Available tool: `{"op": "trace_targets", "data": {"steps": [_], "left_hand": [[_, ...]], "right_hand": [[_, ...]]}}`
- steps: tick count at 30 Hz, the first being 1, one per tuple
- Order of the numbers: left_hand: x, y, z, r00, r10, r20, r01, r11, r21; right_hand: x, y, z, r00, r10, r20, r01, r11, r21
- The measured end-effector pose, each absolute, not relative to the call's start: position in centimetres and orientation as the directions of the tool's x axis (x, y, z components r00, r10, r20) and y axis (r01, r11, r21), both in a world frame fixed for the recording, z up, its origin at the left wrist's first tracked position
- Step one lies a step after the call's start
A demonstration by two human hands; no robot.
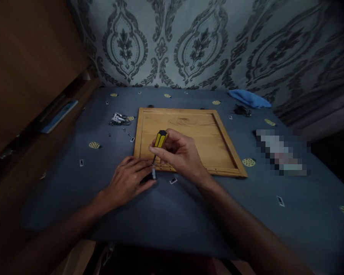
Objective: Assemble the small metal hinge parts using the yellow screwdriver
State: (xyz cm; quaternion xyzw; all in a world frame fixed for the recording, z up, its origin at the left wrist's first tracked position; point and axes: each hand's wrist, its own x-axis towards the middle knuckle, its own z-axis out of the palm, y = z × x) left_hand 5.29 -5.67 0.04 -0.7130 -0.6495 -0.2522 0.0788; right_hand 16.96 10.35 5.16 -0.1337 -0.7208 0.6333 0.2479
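On the left of the table (65, 194), shiny metal parts (120, 118) lie with small screws (124, 130) near them. Next, the person's left hand (129, 176) bends half open over a small metal piece (154, 174) at the near edge of the wooden panel (195, 125); whether it grips the piece, one cannot tell. The right hand (181, 153) pinches a yellow-and-black screwdriver (161, 139), tip down near that piece. Farther right lies a blue cloth (249, 99).

The left hand (132, 175) lies palm down, thumb apart; the right hand (179, 151) pinches beside it.
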Motion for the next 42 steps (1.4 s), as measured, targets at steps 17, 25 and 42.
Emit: {"op": "trace_targets", "data": {"steps": [17, 25, 42], "left_hand": [[5.3, -5.7, 0.0, 0.028, 0.878, 0.479, 0.965, -0.149, 0.217], [5.2, -5.7, 0.3, 0.042, 0.885, 0.465, 0.967, -0.154, 0.205], [5.3, -5.6, 0.3, 0.046, 0.870, 0.490, 0.967, -0.163, 0.198]], "right_hand": [[16.3, 10.2, 4.6, -0.813, 0.544, 0.208, -0.159, 0.137, -0.978], [17.2, 11.5, 5.9, -0.904, 0.374, 0.207, -0.171, 0.129, -0.977], [17.3, 11.4, 5.5, -0.875, 0.437, 0.208, -0.169, 0.126, -0.977]]}}
